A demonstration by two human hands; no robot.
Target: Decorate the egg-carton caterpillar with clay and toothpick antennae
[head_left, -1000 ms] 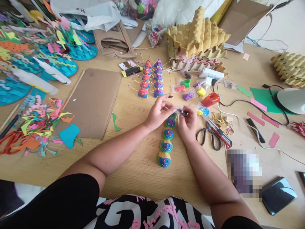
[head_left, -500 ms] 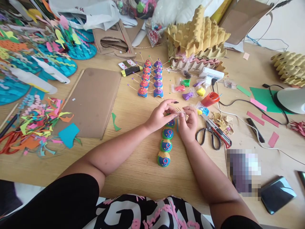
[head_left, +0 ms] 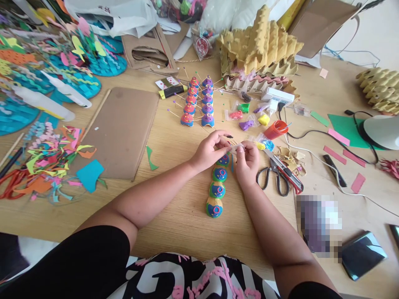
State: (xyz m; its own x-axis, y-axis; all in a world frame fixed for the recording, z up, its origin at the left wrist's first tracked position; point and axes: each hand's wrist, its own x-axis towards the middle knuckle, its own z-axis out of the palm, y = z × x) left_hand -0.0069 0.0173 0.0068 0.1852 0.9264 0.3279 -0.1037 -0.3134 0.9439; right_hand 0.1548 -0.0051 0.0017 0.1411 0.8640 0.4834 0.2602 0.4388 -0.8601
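Observation:
My left hand (head_left: 213, 148) and my right hand (head_left: 247, 161) meet over the table, both with fingers pinched on a small clear plastic bag (head_left: 236, 146) stretched between them. A small dark lump (head_left: 230, 136) shows by my left fingertips; whether it is in the bag or beyond it, I cannot tell. Under and in front of my hands lies a row of egg-carton cups (head_left: 217, 189) covered in blue and green clay with red outlines. Several thin wooden sticks (head_left: 233, 141) lie just behind my fingers, partly hidden.
Two finished-looking rows, red cups (head_left: 188, 109) and purple cups (head_left: 207, 109), stand further back. Black-handled scissors (head_left: 277, 176) and a box cutter (head_left: 288, 174) lie right of my hand. An orange cup (head_left: 276, 129), egg trays (head_left: 262, 45) and a cardboard sheet (head_left: 120, 128) surround the work.
My right hand has shifted slightly to the right, and the plastic bag shows more stretched between my fingers. The clay-covered row stays in place.

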